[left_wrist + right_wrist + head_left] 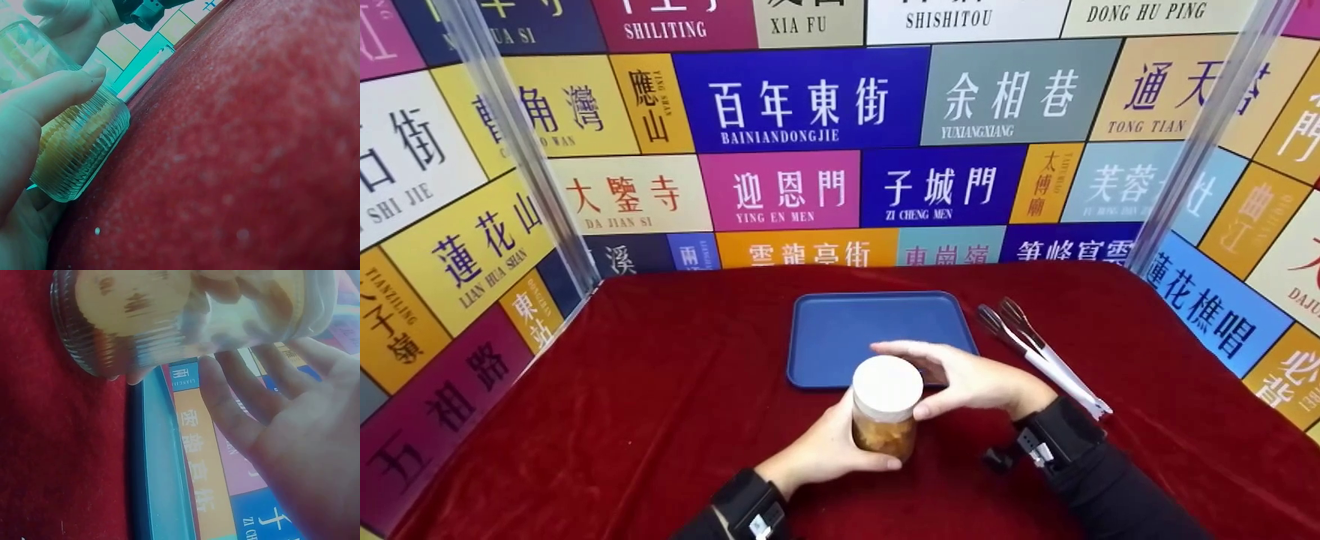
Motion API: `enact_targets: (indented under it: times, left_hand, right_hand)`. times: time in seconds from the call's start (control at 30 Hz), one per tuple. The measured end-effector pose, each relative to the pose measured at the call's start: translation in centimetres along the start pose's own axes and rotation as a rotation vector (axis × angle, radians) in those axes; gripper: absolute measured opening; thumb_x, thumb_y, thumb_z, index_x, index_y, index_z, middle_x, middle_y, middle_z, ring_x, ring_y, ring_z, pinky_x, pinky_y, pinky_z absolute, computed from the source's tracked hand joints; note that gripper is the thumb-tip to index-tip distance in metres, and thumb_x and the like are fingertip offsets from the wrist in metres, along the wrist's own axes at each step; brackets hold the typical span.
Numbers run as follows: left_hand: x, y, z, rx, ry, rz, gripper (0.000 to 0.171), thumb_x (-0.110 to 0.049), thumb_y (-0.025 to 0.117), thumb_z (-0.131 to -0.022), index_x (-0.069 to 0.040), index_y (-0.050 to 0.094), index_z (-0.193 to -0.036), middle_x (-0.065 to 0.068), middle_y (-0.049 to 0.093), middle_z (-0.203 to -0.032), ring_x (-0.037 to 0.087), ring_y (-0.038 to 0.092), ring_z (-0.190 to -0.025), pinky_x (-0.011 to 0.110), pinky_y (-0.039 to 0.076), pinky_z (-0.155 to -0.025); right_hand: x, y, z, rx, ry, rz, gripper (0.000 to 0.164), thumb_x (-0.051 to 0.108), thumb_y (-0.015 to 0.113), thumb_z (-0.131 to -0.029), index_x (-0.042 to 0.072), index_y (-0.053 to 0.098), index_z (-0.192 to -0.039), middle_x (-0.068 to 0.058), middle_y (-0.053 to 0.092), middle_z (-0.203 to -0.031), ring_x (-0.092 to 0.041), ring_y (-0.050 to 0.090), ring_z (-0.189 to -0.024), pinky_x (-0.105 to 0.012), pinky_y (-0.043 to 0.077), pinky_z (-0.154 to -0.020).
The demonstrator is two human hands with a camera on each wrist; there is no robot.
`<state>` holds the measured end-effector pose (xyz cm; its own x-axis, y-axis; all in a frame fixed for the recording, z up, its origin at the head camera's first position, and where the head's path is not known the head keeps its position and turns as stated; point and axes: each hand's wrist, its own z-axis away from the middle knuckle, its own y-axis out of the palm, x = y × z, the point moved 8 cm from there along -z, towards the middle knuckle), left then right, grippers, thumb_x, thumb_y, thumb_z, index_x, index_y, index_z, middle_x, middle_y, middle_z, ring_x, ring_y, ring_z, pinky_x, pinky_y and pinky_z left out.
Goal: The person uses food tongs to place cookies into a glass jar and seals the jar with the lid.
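A clear ribbed jar (881, 435) with a pale round lid (888, 382) stands out in front of the tray, close over the red cloth. Yellowish pieces fill part of it, and in the right wrist view some look like round slices. My left hand (826, 444) grips the jar's lower body, thumb across the near side. On the other side my right hand (971, 379) has its thumb at the lid's edge and its fingers spread behind. The right wrist view has the right hand (298, 422) with loosely extended fingers beside the jar (135, 309).
Just behind the jar lies a blue tray (840, 330). To its right a pair of tongs (1050, 360) with white handles and dark tips rests on the red cloth (660, 390). Clear posts (1200, 142) rise at the table's back corners before a sign-covered wall.
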<state>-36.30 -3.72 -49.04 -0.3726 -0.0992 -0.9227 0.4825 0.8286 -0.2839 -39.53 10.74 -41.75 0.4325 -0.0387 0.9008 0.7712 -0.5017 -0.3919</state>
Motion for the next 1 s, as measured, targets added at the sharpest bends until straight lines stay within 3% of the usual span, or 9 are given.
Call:
enact_targets:
  times: [0.17,0.33,0.67,0.9,1.0]
  left_hand:
    - [-0.04,-0.04,0.00,-0.007,0.006,-0.004,0.111,-0.019,0.098,-0.076,-0.024,0.030,-0.164,-0.009,0.057,-0.147,0.013,0.056,-0.135,0.035,0.040,-0.119]
    - [0.13,-0.06,-0.01,-0.008,0.008,-0.016,0.111,-0.020,0.098,-0.077,-0.024,0.030,-0.164,-0.009,0.057,-0.148,0.013,0.056,-0.136,0.035,0.040,-0.120]
    - [0.19,-0.10,0.03,-0.005,0.014,-0.034,0.111,-0.022,0.098,-0.076,-0.024,0.030,-0.164,-0.009,0.058,-0.147,0.013,0.057,-0.134,0.035,0.042,-0.118]
    - [0.15,-0.10,-0.01,-0.006,0.012,-0.032,0.109,-0.023,0.098,-0.077,-0.023,0.031,-0.163,-0.010,0.057,-0.147,0.013,0.056,-0.136,0.036,0.040,-0.119]
    - [0.08,-0.06,-0.03,-0.003,0.012,-0.028,0.110,-0.022,0.098,-0.077,-0.024,0.030,-0.163,-0.010,0.057,-0.147,0.013,0.056,-0.136,0.036,0.040,-0.120]
  right_hand:
    - [0.01,0.05,-0.16,0.011,-0.016,0.013,0.075,0.016,0.084,-0.094,0.007,0.047,-0.159,-0.013,0.058,-0.153,-0.026,0.056,-0.141,-0.037,0.047,-0.115]
    - [-0.31,-0.14,-0.25,-0.025,0.013,0.014,0.074,0.021,0.088,-0.091,0.006,0.051,-0.153,-0.013,0.062,-0.147,-0.025,0.059,-0.136,-0.036,0.050,-0.112]
    - [0.03,0.09,-0.39,-0.105,0.058,0.139,0.069,0.020,0.093,-0.084,0.008,0.048,-0.135,-0.008,0.067,-0.133,-0.027,0.066,-0.122,-0.037,0.058,-0.100]
    - [0.09,0.31,-0.30,-0.029,0.035,0.073,0.094,0.026,0.091,-0.087,0.006,0.036,-0.160,-0.011,0.058,-0.149,-0.026,0.058,-0.135,-0.042,0.053,-0.109]
    - [0.10,0.23,-0.14,-0.002,0.012,0.048,0.091,0.023,0.088,-0.091,0.006,0.036,-0.164,-0.013,0.055,-0.154,-0.026,0.056,-0.139,-0.041,0.051,-0.111]
